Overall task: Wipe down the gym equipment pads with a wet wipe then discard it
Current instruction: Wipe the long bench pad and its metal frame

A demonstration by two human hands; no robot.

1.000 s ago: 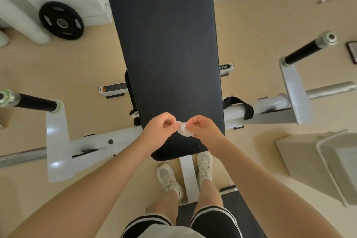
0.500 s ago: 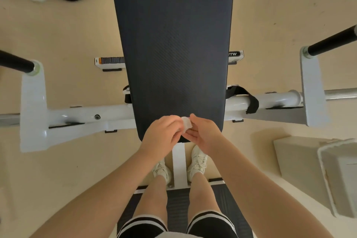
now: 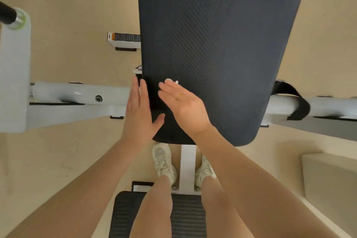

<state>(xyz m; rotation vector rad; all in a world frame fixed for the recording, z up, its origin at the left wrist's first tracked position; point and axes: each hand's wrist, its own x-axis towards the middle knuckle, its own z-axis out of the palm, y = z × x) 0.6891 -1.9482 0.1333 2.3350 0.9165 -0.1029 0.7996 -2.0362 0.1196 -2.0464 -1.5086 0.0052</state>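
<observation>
The black textured bench pad point(image 3: 222, 44) runs from the top of the view down to its rounded near end just in front of me. My right hand point(image 3: 185, 106) is over the pad's near left part with its fingers straight. A small white bit of the wet wipe point(image 3: 176, 82) shows at its fingertips; the rest of the wipe is hidden under the hand. My left hand point(image 3: 140, 114) has straight fingers along the pad's left edge and its thumb spread over the pad. It holds nothing that I can see.
A white machine frame tube point(image 3: 77, 92) crosses under the pad, with a black strap point(image 3: 297, 102) on its right side. A black-gripped handle point(image 3: 7, 15) sticks out at far left. A beige box point(image 3: 328, 176) stands at right. My feet straddle a white bar above a black footplate point(image 3: 185, 216).
Both hands were pinching the bunched wipe together above the pad's near end. They have parted and flattened, the right one over the wipe on the pad, and the view has moved closer.
</observation>
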